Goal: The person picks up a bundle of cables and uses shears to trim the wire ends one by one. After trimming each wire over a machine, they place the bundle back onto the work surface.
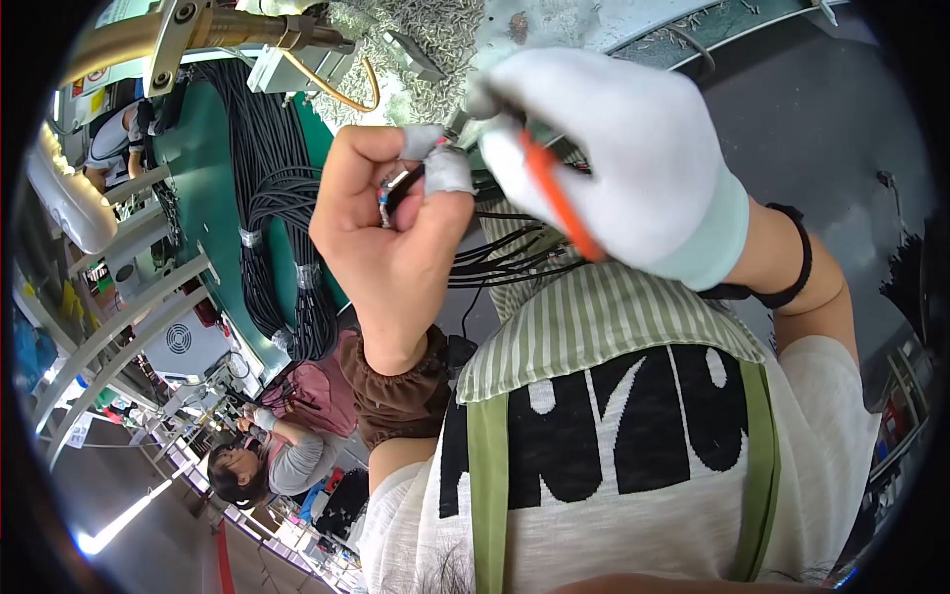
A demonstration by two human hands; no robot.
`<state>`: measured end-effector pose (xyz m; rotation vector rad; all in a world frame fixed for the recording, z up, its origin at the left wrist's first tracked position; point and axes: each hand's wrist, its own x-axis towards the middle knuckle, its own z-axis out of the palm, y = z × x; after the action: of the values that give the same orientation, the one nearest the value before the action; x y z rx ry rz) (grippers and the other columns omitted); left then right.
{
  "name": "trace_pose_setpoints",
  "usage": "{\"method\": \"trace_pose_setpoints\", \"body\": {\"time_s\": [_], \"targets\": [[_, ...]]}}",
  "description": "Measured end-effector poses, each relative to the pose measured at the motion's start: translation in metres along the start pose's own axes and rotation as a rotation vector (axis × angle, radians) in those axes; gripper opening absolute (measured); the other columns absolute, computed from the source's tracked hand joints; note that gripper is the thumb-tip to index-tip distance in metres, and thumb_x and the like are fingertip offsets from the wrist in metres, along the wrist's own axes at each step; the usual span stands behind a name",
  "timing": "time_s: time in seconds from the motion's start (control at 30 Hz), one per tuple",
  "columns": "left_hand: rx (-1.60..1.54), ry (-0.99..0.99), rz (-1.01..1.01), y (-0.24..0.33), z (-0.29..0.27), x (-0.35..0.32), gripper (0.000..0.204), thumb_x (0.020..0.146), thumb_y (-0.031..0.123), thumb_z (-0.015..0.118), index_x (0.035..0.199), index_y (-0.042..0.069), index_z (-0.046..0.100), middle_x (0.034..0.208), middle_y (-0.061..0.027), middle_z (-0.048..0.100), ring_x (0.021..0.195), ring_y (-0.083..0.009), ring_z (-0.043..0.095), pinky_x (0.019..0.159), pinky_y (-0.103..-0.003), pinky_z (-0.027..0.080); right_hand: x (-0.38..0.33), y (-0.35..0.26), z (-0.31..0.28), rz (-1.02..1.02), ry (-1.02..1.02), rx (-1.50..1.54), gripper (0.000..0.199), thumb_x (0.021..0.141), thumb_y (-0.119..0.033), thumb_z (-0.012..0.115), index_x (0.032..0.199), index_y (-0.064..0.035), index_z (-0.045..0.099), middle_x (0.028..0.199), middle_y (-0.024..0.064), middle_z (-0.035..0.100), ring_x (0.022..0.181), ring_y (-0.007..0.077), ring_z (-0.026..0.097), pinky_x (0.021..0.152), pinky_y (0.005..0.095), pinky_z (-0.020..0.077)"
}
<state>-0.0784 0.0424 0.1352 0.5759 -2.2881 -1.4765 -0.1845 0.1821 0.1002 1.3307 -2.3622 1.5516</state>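
My left hand (pixel 388 236), bare with pale wraps on thumb and forefinger, is closed in a pinch on a black cable (pixel 406 188). Small red and blue wire bits and something metallic show between its fingers. Close on its right, my right hand (pixel 633 148) in a white glove is closed around an orange-handled hand tool (pixel 554 193). Motion smears this tool, so its exact kind is unclear. Its grey end and the gloved fingertips are beside the left fingertips. Below both hands, several loose black cables (pixel 520 252) lie across the striped apron.
Thick bundles of black cable (pixel 262 188) lie on the green table (pixel 210 223) to the left. Small metal pieces (pixel 396 74) are heaped beyond my hands. A brass-coloured tube (pixel 228 32) juts in at upper left. A co-worker (pixel 287 450) sits at lower left.
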Motion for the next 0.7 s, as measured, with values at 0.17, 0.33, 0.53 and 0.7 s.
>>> {"method": "trace_pose_setpoints", "body": {"time_s": [0.17, 0.33, 0.53, 0.7], "targets": [[-0.005, -0.064, 0.056, -0.005, 0.001, 0.002, 0.022, 0.077, -0.006, 0.063, 0.098, 0.000, 0.055, 0.079, 0.0022, 0.057, 0.065, 0.0016, 0.044, 0.056, -0.013, 0.031, -0.010, -0.003, -0.005, -0.136, -0.122, -0.263, 0.013, 0.080, -0.014, 0.066, 0.089, -0.0062, 0.060, 0.067, 0.0087, 0.059, 0.054, 0.0238, 0.056, 0.050, 0.0277, 0.0443], [-0.124, 0.031, 0.079, -0.007, 0.012, -0.002, 0.022, 0.079, -0.006, 0.059, 0.100, -0.001, 0.055, 0.084, -0.0013, 0.060, 0.072, -0.0001, 0.051, 0.057, -0.013, 0.034, -0.005, 0.000, -0.013, 0.042, -0.366, 0.099, 0.015, 0.081, -0.017, 0.067, 0.089, -0.0059, 0.060, 0.066, 0.0083, 0.058, 0.052, 0.0232, 0.055, 0.050, 0.0290, 0.0430], [0.122, -0.163, 0.176, -0.010, 0.001, -0.002, 0.022, 0.083, -0.006, 0.053, 0.104, -0.001, 0.054, 0.086, -0.0041, 0.062, 0.080, -0.0015, 0.055, 0.061, -0.014, 0.037, 0.003, 0.001, -0.014, 0.032, -0.317, 0.171, 0.014, 0.081, -0.017, 0.066, 0.085, -0.0046, 0.061, 0.066, 0.0096, 0.056, 0.053, 0.0223, 0.056, 0.050, 0.0310, 0.0426], [-0.012, -0.157, 0.072, -0.032, 0.005, -0.014, 0.021, 0.083, -0.006, 0.054, 0.104, -0.001, 0.053, 0.078, 0.0000, 0.060, 0.072, -0.0003, 0.052, 0.062, -0.014, 0.035, 0.010, 0.007, -0.023, 0.028, -0.183, 0.046, 0.018, 0.078, -0.016, 0.069, 0.092, -0.0063, 0.063, 0.072, 0.0091, 0.058, 0.056, 0.0236, 0.057, 0.051, 0.0321, 0.0435]]}}
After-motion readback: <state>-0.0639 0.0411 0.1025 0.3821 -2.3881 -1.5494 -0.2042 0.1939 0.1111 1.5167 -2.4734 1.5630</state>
